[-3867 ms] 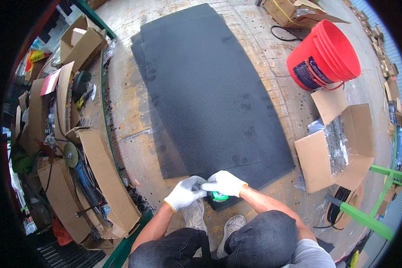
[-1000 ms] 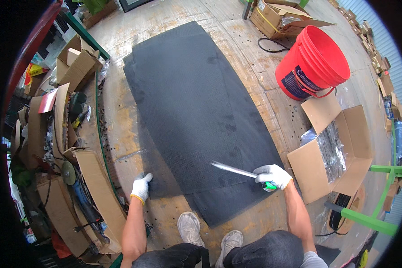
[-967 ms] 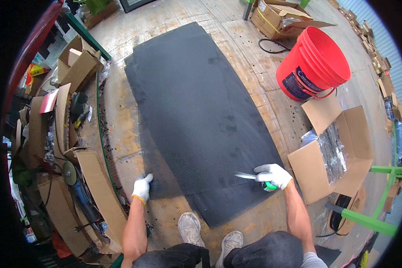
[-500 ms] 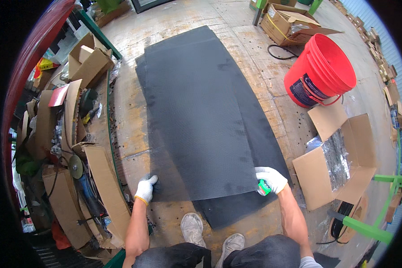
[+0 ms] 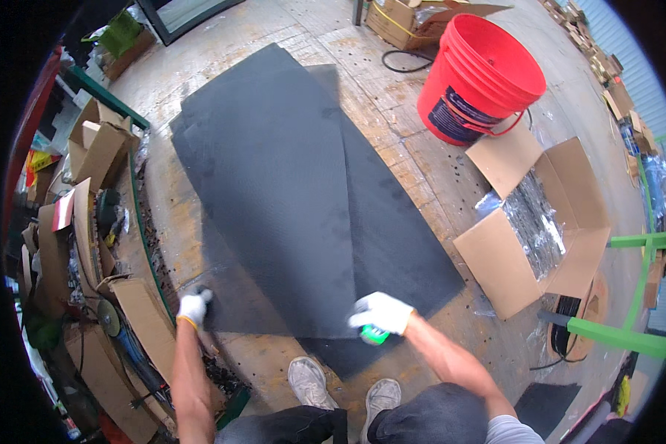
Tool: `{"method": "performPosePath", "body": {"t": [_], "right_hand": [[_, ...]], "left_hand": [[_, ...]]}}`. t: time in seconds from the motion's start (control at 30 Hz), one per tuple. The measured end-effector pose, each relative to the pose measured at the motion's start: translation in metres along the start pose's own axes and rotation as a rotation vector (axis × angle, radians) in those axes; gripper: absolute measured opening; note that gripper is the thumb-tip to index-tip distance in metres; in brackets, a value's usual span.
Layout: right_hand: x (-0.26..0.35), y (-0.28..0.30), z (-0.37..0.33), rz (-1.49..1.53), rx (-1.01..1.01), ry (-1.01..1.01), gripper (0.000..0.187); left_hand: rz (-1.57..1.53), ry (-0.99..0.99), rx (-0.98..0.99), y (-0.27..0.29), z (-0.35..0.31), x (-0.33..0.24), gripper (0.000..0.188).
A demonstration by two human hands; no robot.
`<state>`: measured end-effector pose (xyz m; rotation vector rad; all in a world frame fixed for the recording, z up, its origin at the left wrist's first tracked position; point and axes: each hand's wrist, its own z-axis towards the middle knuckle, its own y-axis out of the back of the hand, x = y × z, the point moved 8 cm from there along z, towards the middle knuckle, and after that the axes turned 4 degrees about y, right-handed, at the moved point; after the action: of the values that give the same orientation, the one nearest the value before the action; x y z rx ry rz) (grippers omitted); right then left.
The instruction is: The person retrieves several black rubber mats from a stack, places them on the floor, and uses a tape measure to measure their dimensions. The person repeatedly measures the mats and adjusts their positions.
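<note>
Dark, semi-see-through mesh sheets lie stacked at an angle on the floor. My left hand, in a white knit glove, pinches the near left corner of the top sheet. My right hand, gloved the same way, is closed at that sheet's near right corner. Under its fingers is a small green tape measure. The lower sheet sticks out to the right and at the near edge. How the right fingers grip the mesh is partly hidden.
At right stand a red bucket and an open cardboard box holding plastic-wrapped material. A green metal frame is beyond it. Cartons and tools, including an angle grinder, crowd the left. My shoes are close to the near sheet edge.
Both hands have moved left with the top sheet, turning it across the lower one, which now shows more on the right. The whole view has shifted too.
</note>
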<state>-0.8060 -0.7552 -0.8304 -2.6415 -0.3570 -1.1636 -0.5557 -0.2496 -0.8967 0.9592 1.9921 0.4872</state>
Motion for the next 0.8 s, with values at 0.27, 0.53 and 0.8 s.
{"method": "performPosePath", "body": {"t": [0.27,0.53,0.8], "right_hand": [[0.012,-0.131,0.002,-0.162,0.433,0.073,0.055],[0.022,0.141,-0.014,-0.228,-0.758,0.212,0.054],[0.089,0.321,0.113,0.019,-1.016,0.165,0.042]], "left_hand": [[0.469,-0.151,-0.718,0.077,0.017,-0.218,0.065],[0.734,-0.588,-0.145,-0.185,-0.086,-0.259,0.091],[0.788,-0.626,-0.068,-0.175,-0.104,-0.217,0.096]]}}
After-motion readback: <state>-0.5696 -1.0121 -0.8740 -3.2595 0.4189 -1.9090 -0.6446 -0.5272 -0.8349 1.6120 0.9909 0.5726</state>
